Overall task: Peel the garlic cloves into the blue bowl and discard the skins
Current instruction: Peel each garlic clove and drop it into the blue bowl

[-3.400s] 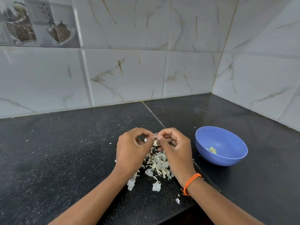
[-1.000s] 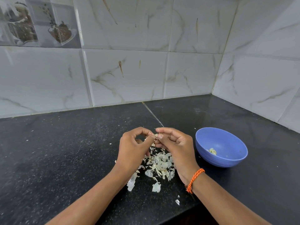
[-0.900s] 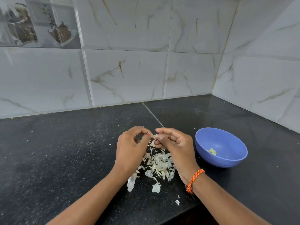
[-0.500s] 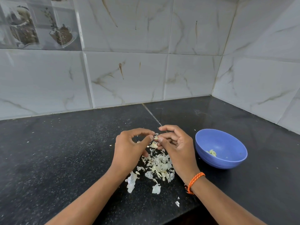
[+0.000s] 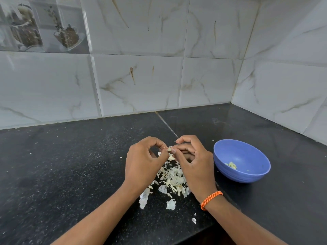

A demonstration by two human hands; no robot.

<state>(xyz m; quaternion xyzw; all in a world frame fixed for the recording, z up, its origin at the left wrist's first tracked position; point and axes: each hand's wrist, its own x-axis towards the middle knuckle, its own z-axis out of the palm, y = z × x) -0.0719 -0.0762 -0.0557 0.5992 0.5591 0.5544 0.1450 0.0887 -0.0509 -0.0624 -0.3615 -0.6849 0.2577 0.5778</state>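
At frame centre, my left hand (image 5: 145,161) and right hand (image 5: 193,161) both pinch one garlic clove (image 5: 169,149) above the skins (image 5: 172,181) on the desk (image 5: 70,165). The bowl (image 5: 247,174) sits right, holding peeled garlic (image 5: 231,165).

Black speckled stone countertop (image 5: 70,174), seam running from the back wall toward the middle. Directly on it: blue bowl (image 5: 242,175) at right, upright, a few peeled garlic cloves (image 5: 231,165) inside; pile of garlic skins (image 5: 172,181) centre front, just left of the bowl; stray skin flakes (image 5: 194,220) nearer the front edge.
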